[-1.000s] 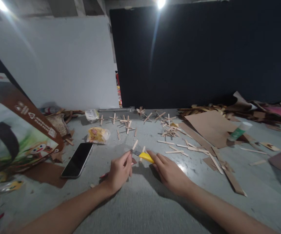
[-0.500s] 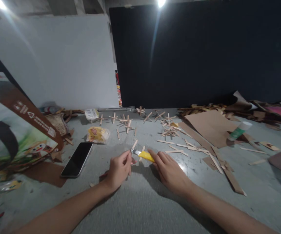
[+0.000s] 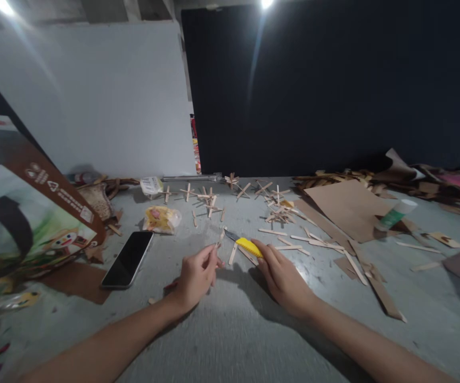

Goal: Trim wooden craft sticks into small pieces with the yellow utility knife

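Note:
My right hand [image 3: 284, 277] grips a yellow utility knife [image 3: 248, 246], its blade pointing left and up off the grey table [image 3: 230, 330]. My left hand [image 3: 196, 276] pinches the near end of a short wooden stick [image 3: 220, 238], fingers closed on it. A second stick [image 3: 233, 254] lies flat between the two hands, just below the knife. The blade tip sits close to the stick that my left hand holds.
A black phone [image 3: 127, 259] lies left of my left hand. A printed carton [image 3: 22, 213] leans at the far left. Several crossed stick pieces [image 3: 210, 197] and loose sticks [image 3: 294, 240] cover the back, with brown cardboard [image 3: 344, 207], a glue tube [image 3: 395, 214] and a yellow wrapper [image 3: 161, 219].
The knife has lifted and swung up and to the right, away from the cut. My left hand has raised the stick piece slightly.

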The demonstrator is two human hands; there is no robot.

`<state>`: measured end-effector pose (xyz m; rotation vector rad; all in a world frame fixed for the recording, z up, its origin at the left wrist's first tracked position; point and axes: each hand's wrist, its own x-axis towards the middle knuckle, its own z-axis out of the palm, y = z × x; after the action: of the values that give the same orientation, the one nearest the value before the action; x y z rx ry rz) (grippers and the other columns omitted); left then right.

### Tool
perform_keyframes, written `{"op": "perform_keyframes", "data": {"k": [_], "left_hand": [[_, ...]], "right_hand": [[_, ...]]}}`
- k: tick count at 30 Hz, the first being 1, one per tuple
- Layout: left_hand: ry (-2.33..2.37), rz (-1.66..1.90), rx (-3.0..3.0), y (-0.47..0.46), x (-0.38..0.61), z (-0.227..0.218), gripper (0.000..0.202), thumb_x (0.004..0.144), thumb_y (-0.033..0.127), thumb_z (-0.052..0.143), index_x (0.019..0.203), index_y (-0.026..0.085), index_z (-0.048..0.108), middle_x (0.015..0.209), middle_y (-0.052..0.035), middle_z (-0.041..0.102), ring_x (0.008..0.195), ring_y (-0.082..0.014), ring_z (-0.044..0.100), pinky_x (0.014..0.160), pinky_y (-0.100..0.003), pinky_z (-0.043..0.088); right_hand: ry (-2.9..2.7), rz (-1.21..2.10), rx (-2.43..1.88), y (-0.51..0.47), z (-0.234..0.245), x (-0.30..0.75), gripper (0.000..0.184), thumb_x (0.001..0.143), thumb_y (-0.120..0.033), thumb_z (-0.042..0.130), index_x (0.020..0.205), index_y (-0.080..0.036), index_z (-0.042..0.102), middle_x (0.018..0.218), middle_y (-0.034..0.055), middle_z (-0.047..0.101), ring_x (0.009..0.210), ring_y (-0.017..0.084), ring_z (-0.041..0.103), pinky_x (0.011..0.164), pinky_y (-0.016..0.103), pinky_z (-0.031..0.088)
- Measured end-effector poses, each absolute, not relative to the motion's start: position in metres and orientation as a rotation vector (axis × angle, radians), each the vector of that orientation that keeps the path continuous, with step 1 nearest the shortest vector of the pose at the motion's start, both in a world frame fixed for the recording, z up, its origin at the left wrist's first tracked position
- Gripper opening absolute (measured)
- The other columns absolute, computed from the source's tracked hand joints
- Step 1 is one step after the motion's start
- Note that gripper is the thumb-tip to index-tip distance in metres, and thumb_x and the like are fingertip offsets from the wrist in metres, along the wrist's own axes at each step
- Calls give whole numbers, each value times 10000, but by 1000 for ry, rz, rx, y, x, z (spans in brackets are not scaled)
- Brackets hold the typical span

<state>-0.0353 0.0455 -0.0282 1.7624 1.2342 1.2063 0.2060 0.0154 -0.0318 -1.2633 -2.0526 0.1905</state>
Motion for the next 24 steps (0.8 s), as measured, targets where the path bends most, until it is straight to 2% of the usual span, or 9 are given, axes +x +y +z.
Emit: {"op": "perform_keyframes", "data": {"k": [4, 8, 10, 13, 15, 16, 21, 24], "left_hand": [[1229, 1187, 1758, 45, -36, -26, 398, 989, 500, 552, 999, 148, 738, 669, -18, 715, 352, -64, 506, 405, -186, 419], [1234, 1156, 1756, 45, -39, -28, 362, 1014, 448, 527, 1041, 143, 721, 672, -16, 711, 357, -71, 504, 389, -182, 388], [1233, 1147, 1799, 47, -40, -30, 332, 1034, 394, 502, 1069, 148, 722, 688, -15, 713, 385, -80, 526, 410, -185, 410], [1169, 1216, 2027, 49, -41, -31, 243, 1021, 289, 544, 1023, 175, 759, 850, -62, 751, 667, -139, 689, 620, -226, 553], [1096, 1259, 2210, 50, -41, -30, 204, 1001, 232, 587, 988, 191, 786, 963, -87, 741, 876, -178, 705, 776, -274, 582], [1061, 1255, 2281, 51, -41, -30, 199, 999, 216, 598, 977, 197, 795, 972, -87, 726, 913, -186, 690, 809, -288, 579], [1030, 1098, 2377, 55, -40, -33, 252, 1028, 241, 588, 904, 204, 804, 812, -57, 676, 869, -203, 633, 807, -310, 549], [1157, 1020, 2283, 56, -43, -38, 291, 1051, 242, 519, 967, 205, 795, 850, -61, 703, 840, -197, 647, 791, -310, 546]], "right_hand": [[-1929, 301, -1287, 13, -33, 208, 434, 1087, -368, 402, 1484, -201, 458, 1293, 171, 728, 1052, 298, 755, 851, 394, 604], [-1962, 455, -1308, 10, -29, 209, 405, 1080, -394, 408, 1402, -183, 534, 1043, 122, 795, 799, 255, 768, 733, 339, 584], [-2009, 475, -1285, 9, -27, 208, 391, 1078, -392, 401, 1363, -186, 572, 990, 110, 797, 771, 247, 763, 722, 327, 572], [-2026, 446, -1280, 10, -26, 208, 385, 1074, -389, 395, 1330, -192, 605, 918, 96, 793, 737, 242, 753, 699, 316, 555], [-2014, 437, -1308, 10, -26, 208, 388, 1075, -399, 386, 1298, -186, 621, 830, 78, 776, 680, 238, 736, 658, 307, 537], [-2007, 437, -1326, 11, -26, 208, 392, 1075, -409, 381, 1278, -182, 628, 789, 69, 765, 654, 235, 726, 639, 303, 526], [-1972, 447, -1374, 12, -25, 207, 422, 1071, -445, 361, 1233, -171, 638, 738, 60, 741, 616, 230, 710, 617, 298, 501], [-1937, 448, -1398, 11, -23, 206, 443, 1066, -464, 348, 1224, -171, 640, 704, 54, 726, 614, 237, 712, 610, 299, 499]]}}
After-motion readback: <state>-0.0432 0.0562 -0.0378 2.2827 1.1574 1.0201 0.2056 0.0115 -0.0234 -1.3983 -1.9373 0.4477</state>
